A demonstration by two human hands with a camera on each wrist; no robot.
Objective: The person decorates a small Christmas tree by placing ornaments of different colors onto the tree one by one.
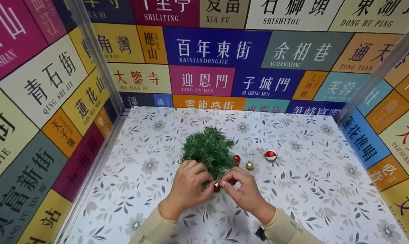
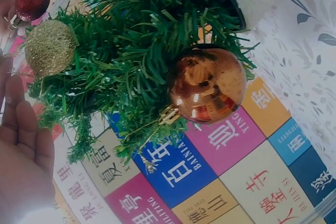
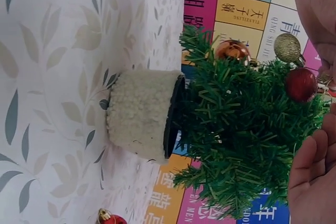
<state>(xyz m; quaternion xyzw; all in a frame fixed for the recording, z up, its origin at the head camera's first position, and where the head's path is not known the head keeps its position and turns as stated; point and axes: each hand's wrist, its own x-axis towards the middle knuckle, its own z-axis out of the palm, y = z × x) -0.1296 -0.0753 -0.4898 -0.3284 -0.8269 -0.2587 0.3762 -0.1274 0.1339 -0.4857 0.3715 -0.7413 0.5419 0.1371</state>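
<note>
A small green artificial Christmas tree [image 1: 208, 149] stands in a cream fleecy pot [image 3: 144, 114]. In front of it, my left hand [image 1: 191, 184] and right hand [image 1: 245, 191] meet with thumbs and forefingers pinching at the top of a glittery dark red bauble [image 3: 301, 84]. Thin string seems to run between the fingertips, though it is hard to make out. Beside that bauble, a gold glitter bauble [image 2: 51, 49] hangs among the branches. A shiny copper bauble [image 2: 207, 84] hangs lower on the tree, its gold cord trailing.
On the patterned white tabletop [image 1: 309, 189], right of the tree, lie a red bauble [image 1: 237, 158], a small gold bauble [image 1: 249, 165] and a red-and-white bauble [image 1: 271, 155]. Colourful sign-printed walls [image 1: 218, 51] enclose the back and sides. A small black object [image 1: 260, 234] lies near the right sleeve.
</note>
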